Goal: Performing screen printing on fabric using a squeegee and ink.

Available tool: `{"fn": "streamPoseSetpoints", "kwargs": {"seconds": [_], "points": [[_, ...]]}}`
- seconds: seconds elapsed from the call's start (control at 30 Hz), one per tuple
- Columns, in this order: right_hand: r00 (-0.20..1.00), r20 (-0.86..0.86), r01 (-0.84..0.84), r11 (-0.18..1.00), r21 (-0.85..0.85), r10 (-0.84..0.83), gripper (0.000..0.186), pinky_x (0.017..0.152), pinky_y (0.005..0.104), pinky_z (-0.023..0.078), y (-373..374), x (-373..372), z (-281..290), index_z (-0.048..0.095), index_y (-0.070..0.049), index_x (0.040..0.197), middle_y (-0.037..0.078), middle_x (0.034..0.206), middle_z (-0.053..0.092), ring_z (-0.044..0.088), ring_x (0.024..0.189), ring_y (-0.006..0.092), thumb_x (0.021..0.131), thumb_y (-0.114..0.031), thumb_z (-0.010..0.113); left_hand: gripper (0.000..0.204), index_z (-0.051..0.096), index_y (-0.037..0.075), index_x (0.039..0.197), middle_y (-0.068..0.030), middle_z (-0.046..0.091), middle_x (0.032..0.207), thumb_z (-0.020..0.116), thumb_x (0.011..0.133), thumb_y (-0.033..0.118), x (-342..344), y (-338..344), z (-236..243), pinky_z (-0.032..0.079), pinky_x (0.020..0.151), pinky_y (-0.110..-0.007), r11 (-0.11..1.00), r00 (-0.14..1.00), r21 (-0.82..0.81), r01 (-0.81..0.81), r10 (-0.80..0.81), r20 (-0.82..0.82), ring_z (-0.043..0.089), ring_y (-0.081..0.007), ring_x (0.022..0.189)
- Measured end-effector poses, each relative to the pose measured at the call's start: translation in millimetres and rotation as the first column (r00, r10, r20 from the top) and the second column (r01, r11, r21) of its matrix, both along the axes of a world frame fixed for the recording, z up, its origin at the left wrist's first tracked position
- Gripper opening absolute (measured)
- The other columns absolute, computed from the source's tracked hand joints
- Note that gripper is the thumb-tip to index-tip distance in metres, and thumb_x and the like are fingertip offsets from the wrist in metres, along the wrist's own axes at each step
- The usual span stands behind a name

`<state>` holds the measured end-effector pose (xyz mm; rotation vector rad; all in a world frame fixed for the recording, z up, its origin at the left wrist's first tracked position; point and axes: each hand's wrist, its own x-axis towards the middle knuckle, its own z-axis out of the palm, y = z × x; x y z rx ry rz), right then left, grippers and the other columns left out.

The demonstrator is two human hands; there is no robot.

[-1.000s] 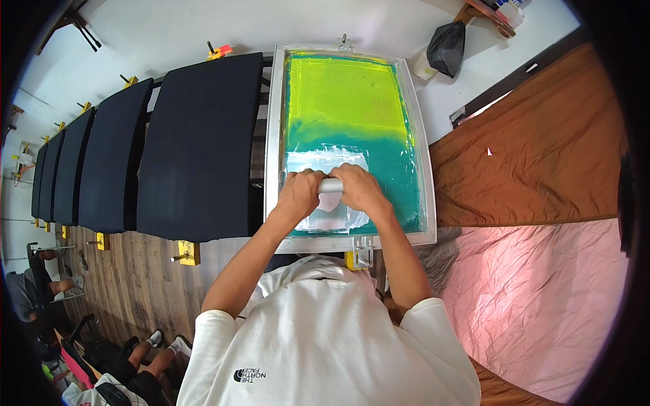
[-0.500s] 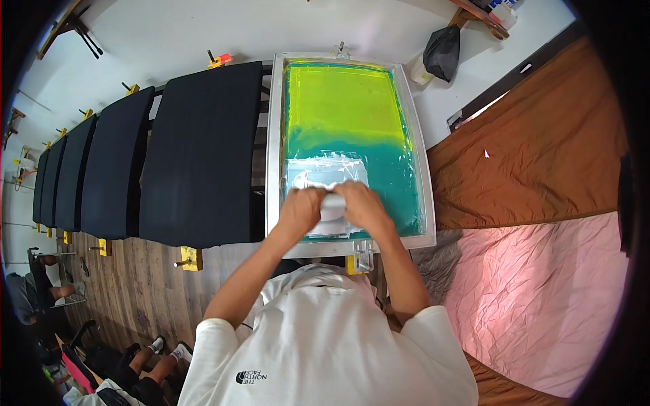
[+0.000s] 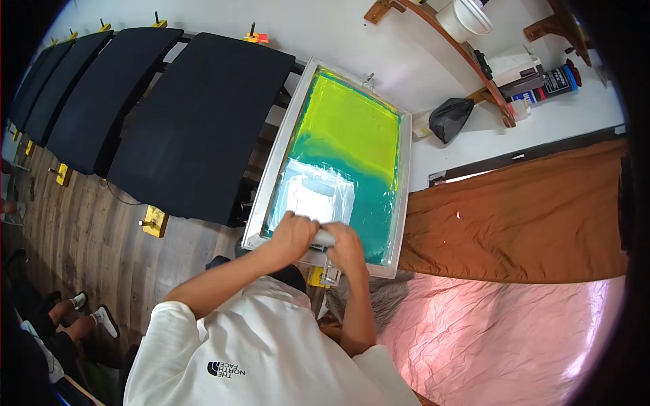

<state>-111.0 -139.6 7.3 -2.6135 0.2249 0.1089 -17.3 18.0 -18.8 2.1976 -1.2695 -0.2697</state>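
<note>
My left hand and my right hand are both closed around a squeegee, of which only a pale grip shows between them. They hold it at the near end of a screen printing frame. Inside the frame, the mesh is yellow-green at the far part and teal toward me. A white ink patch with streaky edges covers the near left of the mesh, just beyond my hands. The squeegee's blade is mostly hidden by my hands.
Left of the frame, several black-covered boards stand in a row with yellow clamps. Brown cloth and pink sheeting hang at right. A shelf with a white bucket and a black bag is beyond. People sit lower left.
My hands have pulled the squeegee toward me to the frame's near end, leaving more of the white patch uncovered. The view has turned, so the frame now appears slanted.
</note>
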Motion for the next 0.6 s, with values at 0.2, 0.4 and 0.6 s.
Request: {"fn": "streamPoseSetpoints", "kwargs": {"seconds": [0.2, 0.4, 0.6], "points": [[1.000, 0.004, 0.026, 0.997, -0.072, -0.025, 0.042, 0.086, 0.0463, 0.050, -26.8, 63.2, 5.7, 0.066, -0.008, 0.110, 0.018, 0.107, 0.065, 0.061, 0.101, 0.0401, 0.071, 0.004, 0.059, 0.019, 0.067, 0.006, 0.087, -0.0130, 0.067, 0.075, 0.059, 0.071, -0.002, 61.7, -35.7, -14.0, 0.046, 0.074, -0.046, 0.995, 0.996, -0.086, -0.049, 0.055, 0.077, 0.066, -0.0341, 0.079], [0.978, 0.200, 0.079, 0.995, -0.061, -0.065, 0.047, 0.088, 0.0443, 0.050, 16.1, -0.7, -17.4, 0.065, -0.008, 0.112, 0.016, 0.107, 0.064, 0.059, 0.105, 0.0381, 0.068, 0.007, 0.059, 0.032, 0.066, 0.003, 0.102, -0.0130, 0.067, 0.101, 0.060, 0.072, -0.002, -2.6, 7.5, -20.1, 0.046, 0.084, -0.043, 0.995, 0.992, -0.101, -0.023, 0.035, 0.118, 0.065, -0.0312, 0.094], [1.000, -0.002, 0.018, 1.000, 0.005, -0.018, 0.048, 0.088, 0.0461, 0.049, 3.5, 10.9, 7.2, 0.066, -0.004, 0.108, 0.020, 0.101, 0.066, 0.062, 0.098, 0.0405, 0.063, 0.009, 0.056, 0.026, 0.067, 0.006, 0.095, -0.0135, 0.069, 0.085, 0.059, 0.072, -0.002, 12.1, 1.8, 5.7, 0.047, 0.080, -0.044, 1.000, 0.999, 0.013, 0.024, -0.024, -0.036, 0.067, -0.0327, 0.084]]}}
